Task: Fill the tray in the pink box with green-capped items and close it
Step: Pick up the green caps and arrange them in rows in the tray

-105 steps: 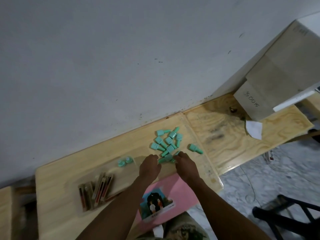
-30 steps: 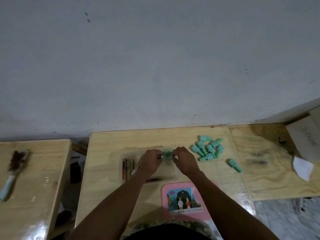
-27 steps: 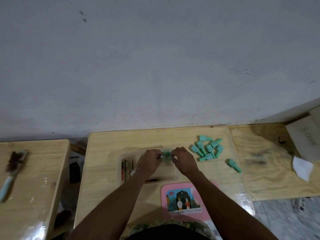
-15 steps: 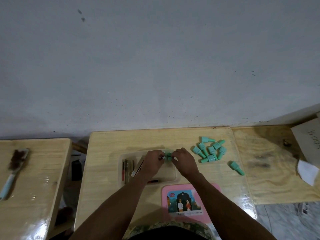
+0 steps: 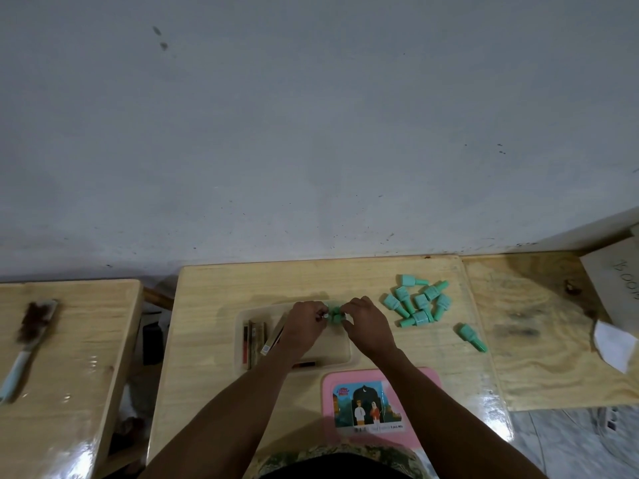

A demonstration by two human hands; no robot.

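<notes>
A clear plastic tray (image 5: 345, 350) lies on the middle wooden table, with thin brown sticks (image 5: 254, 337) along its left side. My left hand (image 5: 302, 328) and my right hand (image 5: 366, 326) meet over the tray's far edge, both pinching green-capped items (image 5: 334, 313) between them. A pile of several green-capped items (image 5: 416, 302) lies to the right of the tray, and one more (image 5: 472, 337) sits apart, further right. The pink box (image 5: 370, 406), with a picture on it, lies at the table's near edge under my right forearm.
A brush (image 5: 27, 337) with a pale handle lies on the left table. To the right is a plywood table (image 5: 539, 340) with a cardboard box (image 5: 615, 292) and a white paper scrap (image 5: 613, 344). A grey wall stands close behind the tables.
Since 3.5 s ago my hands moved from the green pile left to the tray, carrying green items. In the last second they have hardly moved; the view only shifted slightly.
</notes>
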